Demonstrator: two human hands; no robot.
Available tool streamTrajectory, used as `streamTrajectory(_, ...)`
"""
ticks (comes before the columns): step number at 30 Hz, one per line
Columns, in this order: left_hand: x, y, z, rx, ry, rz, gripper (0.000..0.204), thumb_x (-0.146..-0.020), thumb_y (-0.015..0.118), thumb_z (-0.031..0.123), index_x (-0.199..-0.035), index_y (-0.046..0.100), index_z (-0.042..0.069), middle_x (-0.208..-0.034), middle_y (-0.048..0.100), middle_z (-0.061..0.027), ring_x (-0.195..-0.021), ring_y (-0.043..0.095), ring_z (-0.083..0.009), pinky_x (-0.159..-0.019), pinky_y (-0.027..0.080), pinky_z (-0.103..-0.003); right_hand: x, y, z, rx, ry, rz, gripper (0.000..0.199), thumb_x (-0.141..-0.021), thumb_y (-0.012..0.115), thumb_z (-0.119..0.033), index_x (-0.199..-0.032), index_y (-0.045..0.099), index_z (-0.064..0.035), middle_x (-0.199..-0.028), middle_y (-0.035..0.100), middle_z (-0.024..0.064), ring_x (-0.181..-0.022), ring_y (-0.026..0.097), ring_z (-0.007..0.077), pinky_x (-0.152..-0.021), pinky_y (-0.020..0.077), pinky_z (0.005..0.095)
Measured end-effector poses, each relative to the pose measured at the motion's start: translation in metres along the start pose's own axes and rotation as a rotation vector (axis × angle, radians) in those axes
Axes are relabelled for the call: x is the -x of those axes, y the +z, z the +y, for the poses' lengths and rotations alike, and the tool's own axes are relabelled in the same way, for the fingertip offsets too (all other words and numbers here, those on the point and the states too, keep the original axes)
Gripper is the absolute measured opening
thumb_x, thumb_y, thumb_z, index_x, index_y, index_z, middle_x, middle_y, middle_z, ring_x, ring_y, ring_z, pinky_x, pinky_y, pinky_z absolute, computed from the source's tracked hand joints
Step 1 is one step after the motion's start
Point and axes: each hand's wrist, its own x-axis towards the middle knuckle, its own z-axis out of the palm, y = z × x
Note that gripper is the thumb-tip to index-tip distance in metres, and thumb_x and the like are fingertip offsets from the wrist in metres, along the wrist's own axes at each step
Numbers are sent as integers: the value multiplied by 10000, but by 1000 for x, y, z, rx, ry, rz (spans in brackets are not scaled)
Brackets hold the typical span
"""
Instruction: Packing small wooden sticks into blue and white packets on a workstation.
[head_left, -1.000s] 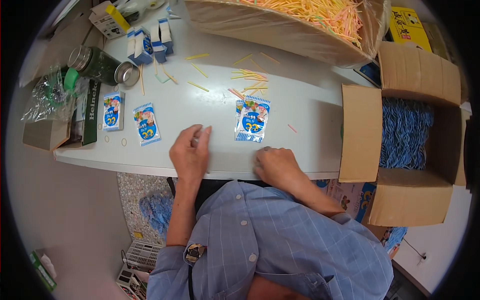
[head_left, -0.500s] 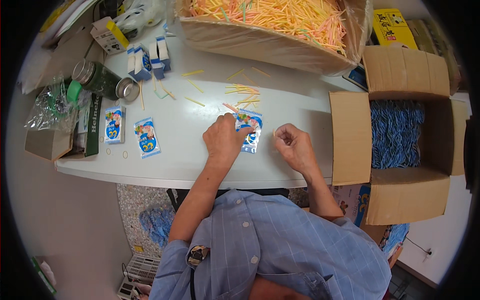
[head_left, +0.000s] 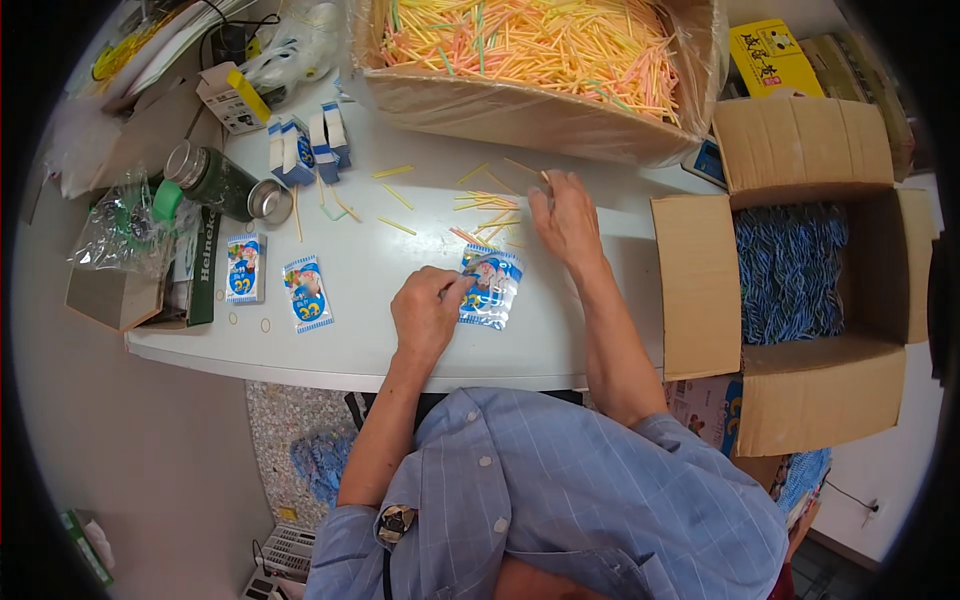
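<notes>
My left hand (head_left: 424, 306) lies at the left edge of a shiny blue-and-white printed packet (head_left: 492, 290), thumb and curled fingers closed on that edge. The packet rests flat on the pale table. Farther off and to the right, my right hand (head_left: 569, 222) reaches over the table, with a gap between thumb and forefinger. Its forefinger tip is at the near end of a thin orange stick (head_left: 523, 166); I cannot tell whether it touches. A small pile of yellow and pink sticks (head_left: 488, 202) lies between my right hand and the packet.
A large lined carton (head_left: 540, 115) full of coloured sticks stands at the back. An open cardboard box (head_left: 695, 290) with blue striped strands sits at right. Left are two similar packets (head_left: 307, 294), rubber bands (head_left: 265, 325), a dark bottle (head_left: 222, 184) and small blue-white boxes (head_left: 290, 155).
My right hand has moved away from beside the packet, out to the far stick, and its pinch has opened. My left hand has shifted from the packet's upper left to its left edge.
</notes>
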Motion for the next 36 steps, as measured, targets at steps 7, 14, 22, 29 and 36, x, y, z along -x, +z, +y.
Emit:
streamTrajectory(7,4,-6,-3,-104,144,62,106,-856,738,137,-851,740,31,-813,694,-112,-715,663,-281,-642,522,-365,-14,44,10,84,26,-248,207,-916,547,-160,-1009,667,-19,-990,644,274,-943,610,469,-833,492,534)
streamTrajectory(14,7,-5,-13,139,48,119,131,-887,731,114,-914,730,-14,-821,705,-140,-685,666,-214,-636,516,-315,-11,13,-17,294,-184,-230,216,-908,610,-178,-1057,675,-34,-1000,657,249,-942,638,416,-801,510,500)
streamTrajectory(22,7,-9,-19,252,-53,121,139,-910,713,91,-945,722,-43,-772,692,-108,-658,601,-115,-616,485,-260,-84,-83,-135,-126,-328,43,176,-893,682,-154,-999,714,-17,-916,689,191,-821,657,353,-720,513,388)
streamTrajectory(29,7,-5,-21,294,-35,123,142,-904,719,88,-940,719,-50,-762,690,-113,-648,601,-119,-602,482,-264,-278,-34,-123,465,-745,-96,257,-954,583,-217,-1102,694,-39,-1084,662,148,-1054,624,337,-880,502,464)
streamTrajectory(36,8,-11,-17,318,-59,106,130,-903,712,73,-923,718,-55,-776,694,-126,-645,614,-132,-592,482,-269,-325,2,-130,775,-844,-121,239,-889,582,-206,-993,710,-34,-1091,685,155,-1060,654,325,-875,522,484)
